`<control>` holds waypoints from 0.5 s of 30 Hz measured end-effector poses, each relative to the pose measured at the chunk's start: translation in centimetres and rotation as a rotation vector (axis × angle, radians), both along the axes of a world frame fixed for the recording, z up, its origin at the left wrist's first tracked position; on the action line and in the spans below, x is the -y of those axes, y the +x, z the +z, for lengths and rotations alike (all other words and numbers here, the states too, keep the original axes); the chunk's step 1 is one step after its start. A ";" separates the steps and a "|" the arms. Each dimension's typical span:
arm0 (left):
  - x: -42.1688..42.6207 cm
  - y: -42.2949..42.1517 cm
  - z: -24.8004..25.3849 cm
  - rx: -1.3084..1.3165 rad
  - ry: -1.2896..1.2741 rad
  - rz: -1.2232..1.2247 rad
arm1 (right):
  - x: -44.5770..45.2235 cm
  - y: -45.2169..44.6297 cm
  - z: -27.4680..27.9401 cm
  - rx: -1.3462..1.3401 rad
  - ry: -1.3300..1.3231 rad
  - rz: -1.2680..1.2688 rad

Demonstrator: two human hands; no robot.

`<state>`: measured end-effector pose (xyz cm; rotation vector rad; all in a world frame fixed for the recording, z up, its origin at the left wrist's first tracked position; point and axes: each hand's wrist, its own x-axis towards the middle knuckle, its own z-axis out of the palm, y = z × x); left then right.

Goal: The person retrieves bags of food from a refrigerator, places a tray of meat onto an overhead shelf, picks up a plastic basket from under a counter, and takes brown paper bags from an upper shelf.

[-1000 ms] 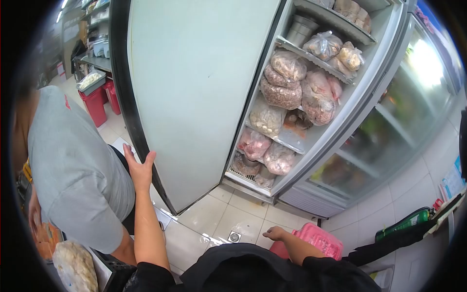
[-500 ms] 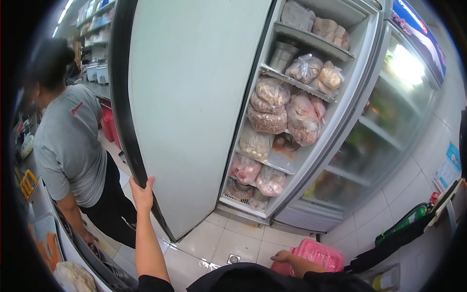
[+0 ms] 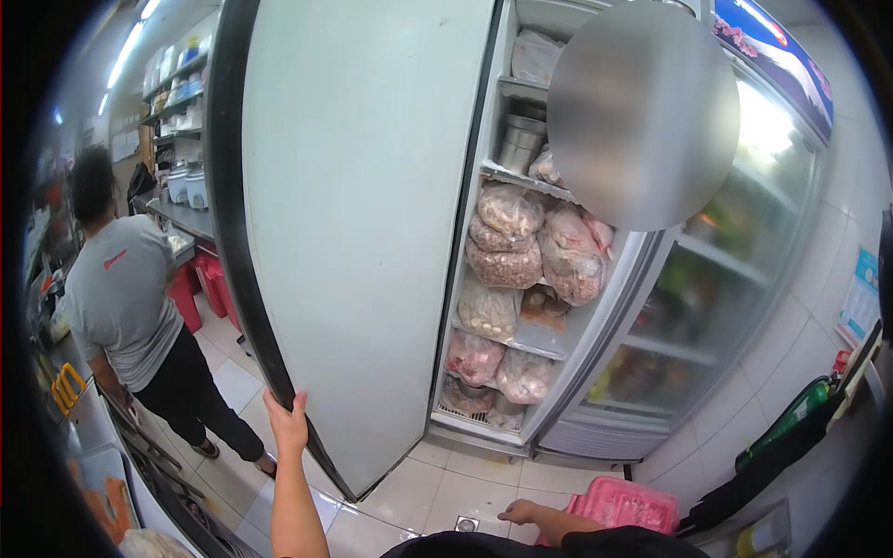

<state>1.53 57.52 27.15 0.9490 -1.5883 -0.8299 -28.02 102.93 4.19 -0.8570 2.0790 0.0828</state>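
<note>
My left hand [image 3: 286, 423] grips the dark edge of the tall freezer door [image 3: 358, 232], its thumb on the pale inner face. The door stands wide, baring the shelves. Beside the pink plastic basket [image 3: 625, 503], my right hand [image 3: 523, 511] hangs low with loosely curled fingers and nothing visible in them. Inside the freezer are several clear bags, among them a bag of minced-looking pieces [image 3: 503, 262], a bag of pale round pieces [image 3: 487, 312] and a bag of pinkish meat [image 3: 474, 359]. A metal pot [image 3: 522, 143] sits higher up. A grey blur covers the upper right shelves.
A co-worker in a grey shirt [image 3: 126, 298] stands at the left, back turned. A glass-door fridge [image 3: 712, 279] adjoins the freezer. A counter [image 3: 102, 437] runs along the lower left. On the tiled floor is a drain [image 3: 467, 524]; a green cylinder [image 3: 805, 409] is at the right.
The view has tilted up a little. The co-worker has straightened and stepped farther away. My left hand keeps its hold on the door edge; my right hand is still low by the pink basket.
</note>
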 end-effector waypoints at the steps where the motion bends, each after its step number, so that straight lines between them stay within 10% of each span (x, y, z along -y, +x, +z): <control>1: 0.1 -0.1 -0.1 -0.001 0.004 0.000 | 0.3 0.3 -0.1 -0.004 -0.017 0.009; 15: -0.5 -0.2 1.0 0.025 0.031 -0.004 | 2.4 1.0 -0.2 0.074 0.136 0.111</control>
